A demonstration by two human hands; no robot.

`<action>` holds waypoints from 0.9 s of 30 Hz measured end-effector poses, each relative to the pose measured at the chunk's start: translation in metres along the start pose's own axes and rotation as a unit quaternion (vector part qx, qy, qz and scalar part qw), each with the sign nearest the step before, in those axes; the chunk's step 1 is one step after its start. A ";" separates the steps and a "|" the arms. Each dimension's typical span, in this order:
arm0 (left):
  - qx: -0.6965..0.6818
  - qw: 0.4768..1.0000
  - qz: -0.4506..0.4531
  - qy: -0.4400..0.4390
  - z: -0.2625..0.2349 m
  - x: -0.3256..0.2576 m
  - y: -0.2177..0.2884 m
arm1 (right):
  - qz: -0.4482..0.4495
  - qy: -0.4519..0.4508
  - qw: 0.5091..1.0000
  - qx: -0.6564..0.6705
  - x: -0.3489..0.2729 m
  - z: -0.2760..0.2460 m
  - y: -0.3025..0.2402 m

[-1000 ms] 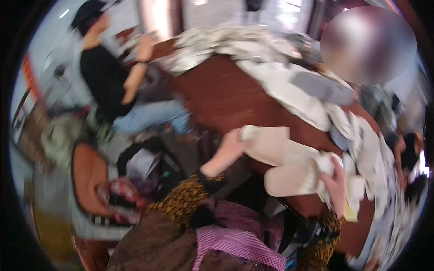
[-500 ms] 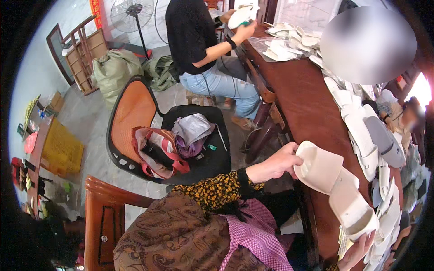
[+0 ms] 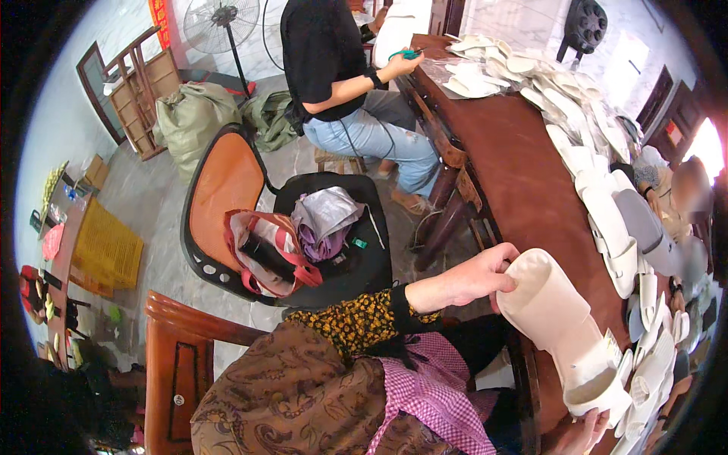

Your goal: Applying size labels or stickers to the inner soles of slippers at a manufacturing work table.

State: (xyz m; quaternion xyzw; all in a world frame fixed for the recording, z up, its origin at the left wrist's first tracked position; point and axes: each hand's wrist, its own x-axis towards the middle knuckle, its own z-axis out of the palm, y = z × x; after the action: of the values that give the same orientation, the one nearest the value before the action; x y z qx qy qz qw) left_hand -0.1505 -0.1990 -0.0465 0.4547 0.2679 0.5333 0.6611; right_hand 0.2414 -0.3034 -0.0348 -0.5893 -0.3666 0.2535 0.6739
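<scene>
Table (image 3: 523, 174) of dark brown wood, long, strewn with pale slippers (image 3: 607, 205). Cream slipper (image 3: 557, 322) raised over near table edge. Left hand (image 3: 474, 279) clamped on its toe end. Right hand (image 3: 588, 436) under its heel end, mostly cut off; grip impossible to tell.

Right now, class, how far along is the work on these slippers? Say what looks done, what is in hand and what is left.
Done: cannot be told; nothing marks any slipper as finished.
In hand: the left hand grips the toe of a cream slipper; the right hand is at its heel.
Left: perhaps the pale slippers heaped along the brown table.
</scene>
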 end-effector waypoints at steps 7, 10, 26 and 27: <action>0.041 0.998 0.006 -0.047 0.010 -0.015 0.008 | 0.052 -0.097 0.992 0.069 -0.043 0.010 -0.007; 0.035 0.997 -0.005 -0.064 0.018 -0.017 0.010 | 0.048 -0.085 0.995 0.038 -0.059 0.015 -0.010; 0.030 0.989 0.128 0.069 -0.022 -0.026 0.052 | 0.048 -0.245 0.952 0.176 -0.103 0.130 -0.042; 0.017 0.988 0.137 0.072 -0.024 -0.027 0.055 | 0.054 -0.258 0.948 0.176 -0.106 0.139 -0.047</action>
State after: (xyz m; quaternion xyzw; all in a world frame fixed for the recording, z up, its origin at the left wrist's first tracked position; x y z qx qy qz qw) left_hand -0.2044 -0.2161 -0.0117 0.4591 0.2590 0.6452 0.5531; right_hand 0.0631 -0.3090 -0.0045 -0.3950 -0.4453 0.4936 0.6341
